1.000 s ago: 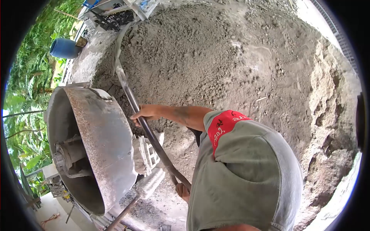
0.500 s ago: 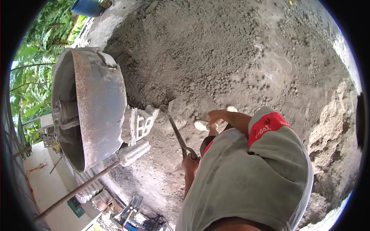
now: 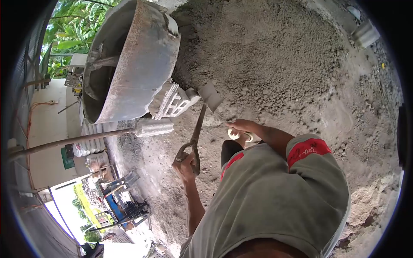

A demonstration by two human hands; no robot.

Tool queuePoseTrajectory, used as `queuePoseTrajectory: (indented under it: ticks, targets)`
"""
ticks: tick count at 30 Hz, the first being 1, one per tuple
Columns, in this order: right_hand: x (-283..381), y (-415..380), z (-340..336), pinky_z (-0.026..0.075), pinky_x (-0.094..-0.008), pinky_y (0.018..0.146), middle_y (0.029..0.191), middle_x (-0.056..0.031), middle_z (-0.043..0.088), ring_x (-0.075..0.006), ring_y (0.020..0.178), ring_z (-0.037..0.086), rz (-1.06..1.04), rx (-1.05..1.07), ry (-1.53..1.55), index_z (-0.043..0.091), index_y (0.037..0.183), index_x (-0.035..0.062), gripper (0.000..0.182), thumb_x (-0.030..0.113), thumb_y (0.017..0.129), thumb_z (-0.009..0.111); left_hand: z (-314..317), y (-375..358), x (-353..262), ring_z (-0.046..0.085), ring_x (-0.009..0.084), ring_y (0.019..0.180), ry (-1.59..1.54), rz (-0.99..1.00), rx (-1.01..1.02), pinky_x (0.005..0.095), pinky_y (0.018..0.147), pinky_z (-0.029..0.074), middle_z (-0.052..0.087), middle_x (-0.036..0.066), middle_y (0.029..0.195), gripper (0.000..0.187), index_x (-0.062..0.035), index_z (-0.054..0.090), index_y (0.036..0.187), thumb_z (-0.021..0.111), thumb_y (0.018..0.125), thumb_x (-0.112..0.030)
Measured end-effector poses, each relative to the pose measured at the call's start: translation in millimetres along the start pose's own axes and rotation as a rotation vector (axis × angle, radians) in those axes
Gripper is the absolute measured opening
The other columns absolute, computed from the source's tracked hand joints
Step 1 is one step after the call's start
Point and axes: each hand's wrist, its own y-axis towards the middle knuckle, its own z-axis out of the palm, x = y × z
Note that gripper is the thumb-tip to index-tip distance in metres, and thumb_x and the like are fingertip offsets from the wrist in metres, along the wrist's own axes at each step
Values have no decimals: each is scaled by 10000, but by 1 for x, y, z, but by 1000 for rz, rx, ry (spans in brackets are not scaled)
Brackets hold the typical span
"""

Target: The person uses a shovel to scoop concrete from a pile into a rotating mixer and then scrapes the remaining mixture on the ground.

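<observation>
My left hand (image 3: 185, 167) is closed around the D-shaped grip of a shovel (image 3: 198, 124). The shovel's shaft slants away from me, and its flat grey blade (image 3: 211, 97) lies at the near edge of a wide mound of grey mortar mix (image 3: 266, 56). My right hand (image 3: 240, 125) hangs above one of my pale shoes (image 3: 233, 134), away from the shovel; its fingers look loosely extended, with nothing visible in them. Just left of the blade is a hollow concrete block (image 3: 183, 103).
A large rusty mixer drum (image 3: 142, 64) stands at the left, its mouth facing left. A long pole with a cement-coated end (image 3: 155, 127) sticks out below it. White sacks (image 3: 90, 144) and a workbench (image 3: 120, 202) are farther left. A grey container (image 3: 365, 34) lies at the upper right.
My view has turned, so the drum and mound sit farther up and right. My left hand, with the shovel grip, has moved left and outward from my body; the shovel now leans the other way.
</observation>
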Motion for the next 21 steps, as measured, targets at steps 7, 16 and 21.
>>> queuePoseTrajectory:
  ticks: [7,16,21]
  targets:
    - [136,88,104,433,-453,862,895,-141,557,-282,905,560,-70,416,786,506,943,-2,346,317,822,562,15,44,11,380,103,466,-693,-156,-352,248,467,346,394,9,524,96,-56,460,651,528,719,-54]
    - [242,244,2,477,-297,690,734,-74,530,-167,748,554,-75,51,945,512,804,26,100,112,841,479,115,338,28,381,146,514,-1582,-503,-311,305,533,365,378,13,571,158,-86,396,599,512,706,-81]
    - [333,258,-30,443,-319,545,730,-75,525,-153,637,540,311,-375,326,507,752,30,111,86,816,437,136,412,-8,400,151,509,-1294,-461,-492,300,493,365,405,30,573,183,-77,398,577,530,689,-19]
